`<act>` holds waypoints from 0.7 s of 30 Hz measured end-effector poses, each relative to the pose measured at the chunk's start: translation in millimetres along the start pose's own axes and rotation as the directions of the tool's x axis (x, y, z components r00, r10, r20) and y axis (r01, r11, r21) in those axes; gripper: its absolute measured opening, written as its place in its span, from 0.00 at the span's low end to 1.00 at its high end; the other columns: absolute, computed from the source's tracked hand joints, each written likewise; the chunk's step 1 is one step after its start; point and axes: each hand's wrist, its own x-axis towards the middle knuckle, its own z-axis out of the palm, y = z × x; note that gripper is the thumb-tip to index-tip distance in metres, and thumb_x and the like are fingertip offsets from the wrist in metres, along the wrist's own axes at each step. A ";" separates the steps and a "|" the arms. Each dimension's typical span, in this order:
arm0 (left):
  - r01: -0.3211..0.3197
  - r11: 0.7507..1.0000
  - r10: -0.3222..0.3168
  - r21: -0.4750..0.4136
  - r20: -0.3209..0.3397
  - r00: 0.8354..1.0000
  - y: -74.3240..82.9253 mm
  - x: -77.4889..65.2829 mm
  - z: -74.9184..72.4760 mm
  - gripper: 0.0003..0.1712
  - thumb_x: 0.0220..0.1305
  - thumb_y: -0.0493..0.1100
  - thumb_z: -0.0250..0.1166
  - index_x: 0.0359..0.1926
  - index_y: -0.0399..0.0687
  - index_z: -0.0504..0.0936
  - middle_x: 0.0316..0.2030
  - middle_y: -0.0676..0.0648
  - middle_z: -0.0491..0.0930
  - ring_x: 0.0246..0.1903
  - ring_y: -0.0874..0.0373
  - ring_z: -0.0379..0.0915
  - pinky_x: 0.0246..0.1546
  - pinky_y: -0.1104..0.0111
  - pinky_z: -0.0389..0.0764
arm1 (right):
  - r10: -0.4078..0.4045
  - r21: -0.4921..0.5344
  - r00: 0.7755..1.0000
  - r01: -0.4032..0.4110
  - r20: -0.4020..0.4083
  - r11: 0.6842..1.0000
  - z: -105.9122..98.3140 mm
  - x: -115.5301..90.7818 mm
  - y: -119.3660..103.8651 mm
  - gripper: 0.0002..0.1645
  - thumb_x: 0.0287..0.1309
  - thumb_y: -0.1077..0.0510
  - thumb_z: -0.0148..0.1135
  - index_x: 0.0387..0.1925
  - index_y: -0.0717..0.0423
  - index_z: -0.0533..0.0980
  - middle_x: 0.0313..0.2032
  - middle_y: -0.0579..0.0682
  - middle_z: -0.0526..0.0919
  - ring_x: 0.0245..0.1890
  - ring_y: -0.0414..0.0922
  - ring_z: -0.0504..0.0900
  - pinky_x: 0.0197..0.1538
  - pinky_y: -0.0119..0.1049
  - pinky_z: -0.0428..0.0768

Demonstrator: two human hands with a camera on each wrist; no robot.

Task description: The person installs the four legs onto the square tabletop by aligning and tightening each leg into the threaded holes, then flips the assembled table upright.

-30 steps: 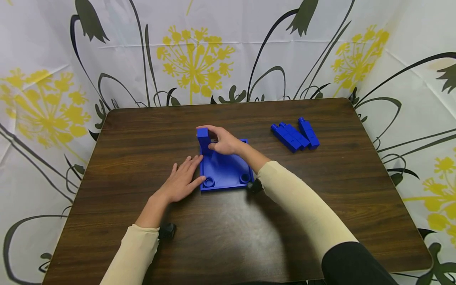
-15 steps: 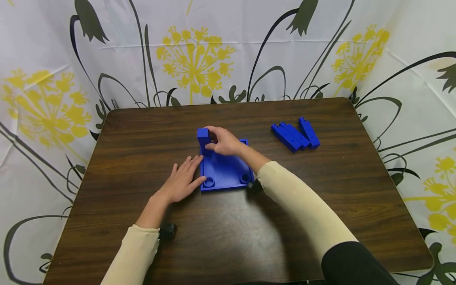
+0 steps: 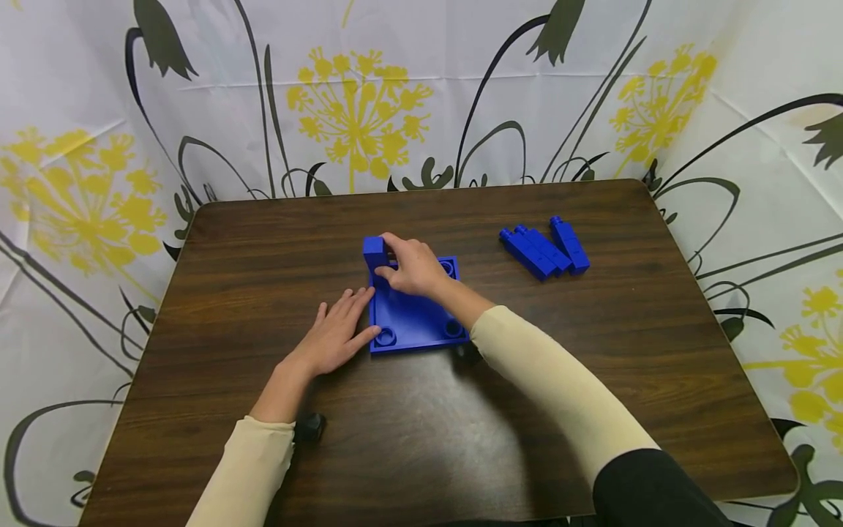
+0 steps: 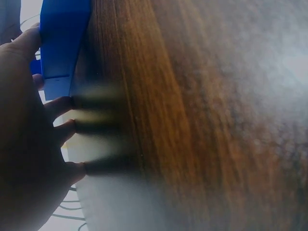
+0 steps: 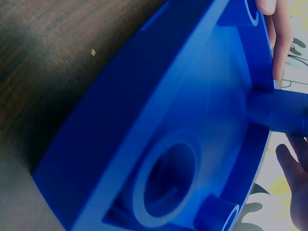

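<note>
A blue square panel [image 3: 421,315] with a raised rim lies on the table, round sockets at its corners. In its far left corner stands a blue square peg-like leg [image 3: 375,252], upright. My right hand [image 3: 418,267] holds this leg from the right, thumb on the near side; its other fingers are partly hidden. The right wrist view shows the leg [image 5: 288,110] in its corner, with the right thumb close by. My left hand [image 3: 336,333] lies with fingers extended at the panel's left edge, its thumb touching the rim beside the near left socket [image 3: 385,337].
Three more blue legs [image 3: 535,252] with round knobbed ends lie at the back right of the brown wooden table [image 3: 276,241]. Behind the table hangs a white cloth [image 3: 408,110] printed with yellow and grey flowers.
My right hand has shifted slightly towards me and its fingers have drawn in around the leg, baring the far right socket. My left hand and the panel stay put.
</note>
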 end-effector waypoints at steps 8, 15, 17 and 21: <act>0.008 1.000 -0.008 0.019 0.000 1.000 0.1 0.6 1.8 0.44 0.71 0.70 0.45 0.79 0.58 0.44 0.76 0.44 0.47 0.75 0.44 0.35 0.66 0.36 0.37 | 0.013 0.017 0.997 -0.012 -0.070 1.000 7.6 -4.8 -2.8 0.24 0.62 0.53 0.65 0.58 0.53 0.71 0.49 0.53 0.85 0.51 0.47 0.83 0.52 0.41 0.79; 0.020 1.000 -0.021 0.024 0.006 1.000 2.0 1.9 2.1 0.44 0.71 0.70 0.44 0.79 0.60 0.44 0.77 0.45 0.46 0.75 0.46 0.34 0.67 0.37 0.36 | 0.039 0.009 0.992 -0.038 -0.123 0.999 12.7 -7.0 -4.4 0.21 0.63 0.53 0.64 0.55 0.51 0.71 0.50 0.52 0.85 0.52 0.47 0.83 0.52 0.42 0.79; 0.022 0.999 -0.022 0.026 0.005 1.000 2.2 1.9 1.9 0.44 0.71 0.70 0.45 0.79 0.59 0.44 0.77 0.45 0.46 0.75 0.46 0.34 0.67 0.37 0.36 | 0.042 0.004 0.990 -0.042 -0.133 0.999 14.2 -7.2 -4.6 0.21 0.63 0.53 0.64 0.55 0.51 0.70 0.49 0.52 0.85 0.52 0.47 0.83 0.52 0.42 0.79; 0.020 0.999 -0.020 0.033 -0.001 1.000 1.9 1.2 1.4 0.44 0.71 0.69 0.45 0.79 0.58 0.45 0.76 0.45 0.47 0.75 0.45 0.35 0.67 0.37 0.37 | 0.045 0.002 0.988 -0.046 -0.151 0.999 17.5 -7.7 -5.6 0.20 0.63 0.53 0.64 0.53 0.51 0.70 0.49 0.53 0.85 0.51 0.47 0.83 0.51 0.42 0.79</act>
